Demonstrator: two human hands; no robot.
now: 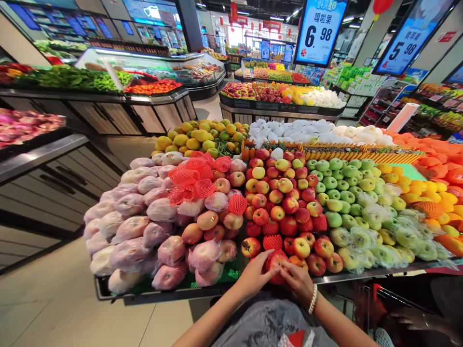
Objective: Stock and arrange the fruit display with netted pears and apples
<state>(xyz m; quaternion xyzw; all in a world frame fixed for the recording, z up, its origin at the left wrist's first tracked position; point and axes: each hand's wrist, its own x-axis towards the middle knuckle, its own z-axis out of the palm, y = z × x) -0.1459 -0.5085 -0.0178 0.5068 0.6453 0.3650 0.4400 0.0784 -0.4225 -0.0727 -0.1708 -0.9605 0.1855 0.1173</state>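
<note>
Between my hands, at the front edge of the fruit stand, is a red apple [275, 260] that seems wrapped in a red foam net. My left hand [256, 274] grips it from the left, fingertips over the top. From the right, my right hand [297, 280], with a pale beaded bracelet on the wrist, pinches its upper side. Just beyond lie loose red and yellow apples [301, 247], some in red foam nets [272, 242]. Plastic-wrapped pinkish apples [170, 250] are heaped to the left. Empty red foam nets [193, 176] lie on top of that heap.
Green apples [340, 183] and oranges [430, 190] fill the stand's right side. Yellow mangoes [195, 137] and white-netted fruit [289, 130] sit behind. At lower right, another person's hand [408, 318] is near a shopping cart [371, 308]. A vegetable counter [104, 106] stands left.
</note>
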